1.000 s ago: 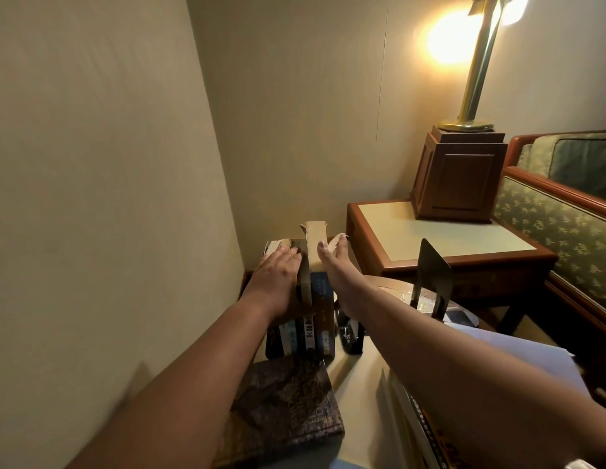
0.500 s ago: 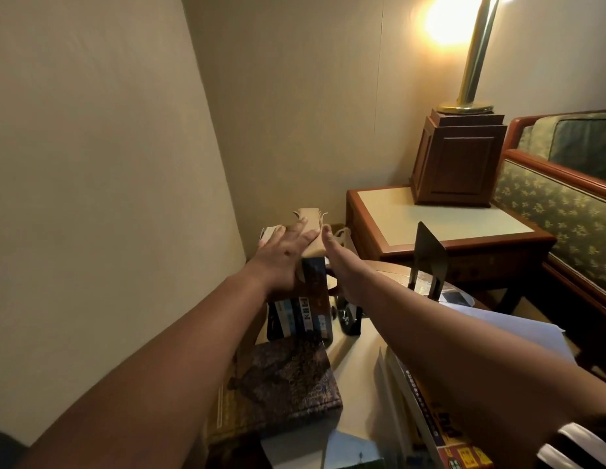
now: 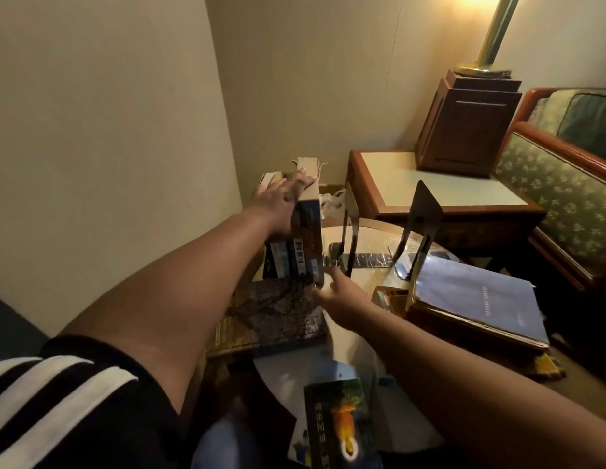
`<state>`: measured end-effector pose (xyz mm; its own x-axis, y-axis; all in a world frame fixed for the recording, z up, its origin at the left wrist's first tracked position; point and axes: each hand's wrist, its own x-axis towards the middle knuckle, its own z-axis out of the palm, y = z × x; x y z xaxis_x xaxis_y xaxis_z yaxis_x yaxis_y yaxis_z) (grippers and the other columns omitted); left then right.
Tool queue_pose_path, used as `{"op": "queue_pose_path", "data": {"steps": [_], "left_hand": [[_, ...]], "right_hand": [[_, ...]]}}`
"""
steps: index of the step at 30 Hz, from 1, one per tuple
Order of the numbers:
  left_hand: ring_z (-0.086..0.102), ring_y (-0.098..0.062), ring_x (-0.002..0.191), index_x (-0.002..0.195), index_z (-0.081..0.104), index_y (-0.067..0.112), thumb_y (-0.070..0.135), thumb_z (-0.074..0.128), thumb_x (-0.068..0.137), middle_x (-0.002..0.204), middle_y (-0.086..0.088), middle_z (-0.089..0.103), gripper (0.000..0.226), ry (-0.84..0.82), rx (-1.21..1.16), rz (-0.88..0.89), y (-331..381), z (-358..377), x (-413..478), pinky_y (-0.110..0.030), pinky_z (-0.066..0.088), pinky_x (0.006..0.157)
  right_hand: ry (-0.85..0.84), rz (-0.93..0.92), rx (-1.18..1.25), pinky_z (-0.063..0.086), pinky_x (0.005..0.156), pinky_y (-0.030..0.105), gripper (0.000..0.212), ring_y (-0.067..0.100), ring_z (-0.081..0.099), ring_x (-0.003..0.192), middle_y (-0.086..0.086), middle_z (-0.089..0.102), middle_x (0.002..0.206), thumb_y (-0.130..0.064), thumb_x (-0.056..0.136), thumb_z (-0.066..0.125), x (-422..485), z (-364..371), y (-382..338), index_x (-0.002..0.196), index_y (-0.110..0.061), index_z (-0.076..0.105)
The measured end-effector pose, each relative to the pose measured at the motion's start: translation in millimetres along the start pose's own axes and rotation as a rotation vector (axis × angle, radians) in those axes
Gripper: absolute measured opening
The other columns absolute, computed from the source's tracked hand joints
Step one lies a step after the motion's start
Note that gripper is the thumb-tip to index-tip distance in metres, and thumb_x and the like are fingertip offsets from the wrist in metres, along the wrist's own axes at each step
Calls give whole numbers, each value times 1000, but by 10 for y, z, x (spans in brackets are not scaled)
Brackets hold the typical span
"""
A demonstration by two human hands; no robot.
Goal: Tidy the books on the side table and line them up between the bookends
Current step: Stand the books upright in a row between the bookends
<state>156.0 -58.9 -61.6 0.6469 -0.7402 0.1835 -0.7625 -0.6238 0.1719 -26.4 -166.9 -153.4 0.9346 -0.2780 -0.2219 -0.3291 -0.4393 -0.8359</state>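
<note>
Now the left hand (image 3: 284, 201) lies flat, fingers straight, on top of the upright books (image 3: 305, 245), which stand in a row at the far left of the counter (image 3: 372, 238), close to the wall. Down low, the right hand (image 3: 335, 292) reaches toward the foot of that row, fingers stretched out and blurred, gripping nothing; whether it touches a book, I cannot tell. Just right of the row stands one black bookend (image 3: 350, 231), and a second bookend (image 3: 420, 225) stands further right, apart from it. A dark book (image 3: 274, 319) lies flat in front of the row. A blue-covered stack (image 3: 477, 299) lies at the right, and a book with an orange picture (image 3: 342, 424) sits at the near edge.
</note>
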Motion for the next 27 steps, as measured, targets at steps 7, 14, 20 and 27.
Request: {"op": "queue_pose_path", "data": {"steps": [7,14,20,27], "left_hand": [[13,-32,150,154,3,38,58,76,70,166,3,3,113,-17,24,-2,33,-23,19,-61,13,118],[15,-33,150,155,5,36,55,77,71,166,1,5,112,12,34,4,30,-15,1,-60,14,118],[19,-34,148,155,6,34,51,81,69,165,-1,8,116,22,60,-3,4,-3,-31,-60,18,117],[22,-33,147,155,8,33,48,83,67,165,-1,12,116,51,77,0,15,18,-45,-60,22,116]], "right_hand": [[-146,-23,-370,44,107,41,93,32,43,137,14,37,153,-59,81,72,-52,187,154,156,-32,24],[-106,-22,-329,46,99,34,95,29,42,137,9,36,153,-48,82,77,-49,284,187,157,-35,21],[-136,-2,-264,39,110,38,89,29,41,140,7,41,155,-31,83,80,-109,137,210,156,-32,30],[-83,147,-113,45,104,36,89,30,46,135,10,49,147,-15,77,85,-183,-20,284,152,-18,36]]}}
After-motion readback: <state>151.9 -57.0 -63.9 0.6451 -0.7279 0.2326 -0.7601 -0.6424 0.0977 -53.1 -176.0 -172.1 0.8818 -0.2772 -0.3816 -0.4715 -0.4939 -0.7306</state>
